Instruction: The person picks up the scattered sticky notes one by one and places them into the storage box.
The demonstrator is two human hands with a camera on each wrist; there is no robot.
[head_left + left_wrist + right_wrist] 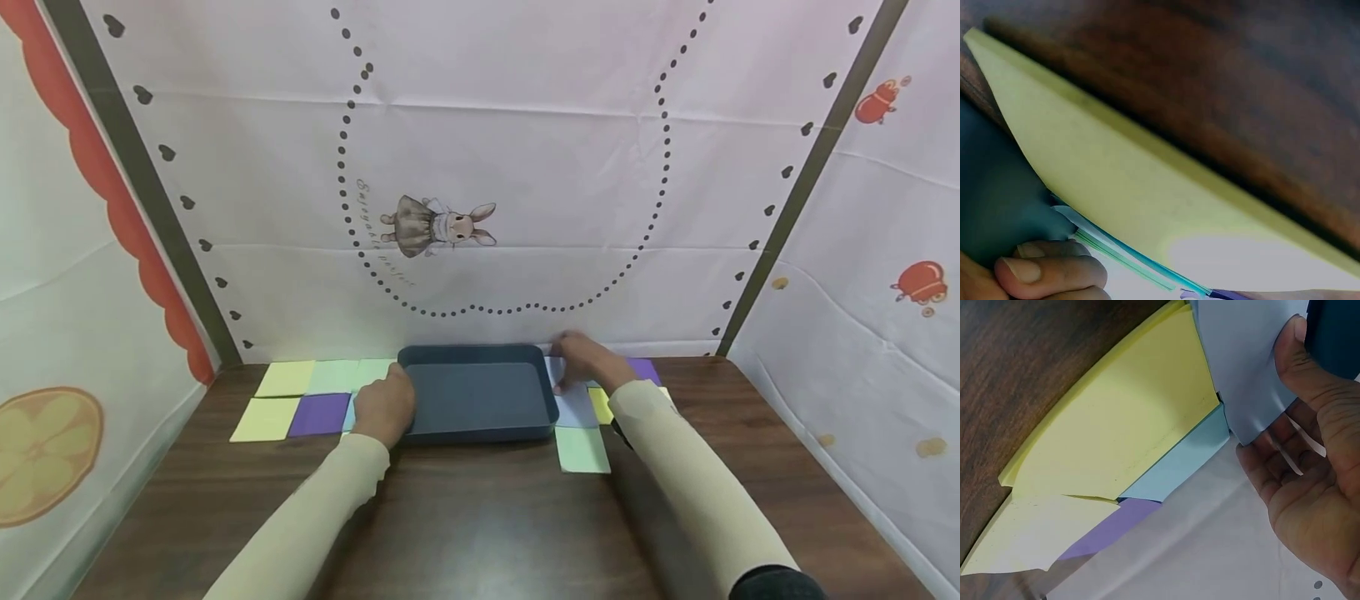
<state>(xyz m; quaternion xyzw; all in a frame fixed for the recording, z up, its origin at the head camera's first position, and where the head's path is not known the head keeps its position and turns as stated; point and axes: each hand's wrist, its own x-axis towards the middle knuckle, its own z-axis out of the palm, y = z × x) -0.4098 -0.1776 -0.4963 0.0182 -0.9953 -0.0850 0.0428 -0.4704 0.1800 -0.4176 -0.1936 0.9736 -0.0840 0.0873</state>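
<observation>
A dark blue-grey rectangular tray (pixel 480 400) stands at the back of the table. My left hand (pixel 385 407) is at its left wall, fingers curled over the rim; in the left wrist view those fingers (pixel 1054 272) bend beside the dark wall. Right of the tray, my right hand (pixel 592 362) pinches a pale blue sticky-note pad (pixel 1247 362). In the right wrist view its thumb lies on top of the pad and the other fingers curl at its back edge. Yellow pads (pixel 1110 406), a light blue pad (pixel 1175 462) and a purple pad (pixel 1107 531) adjoin it.
Left of the tray lie several sticky-note pads, including yellow (pixel 266 418), purple (pixel 319 414) and mint green (pixel 332 377) ones. Another mint pad (pixel 582 450) lies by the tray's front right corner. A white printed cloth (pixel 510 183) rises behind the brown table (pixel 480 525).
</observation>
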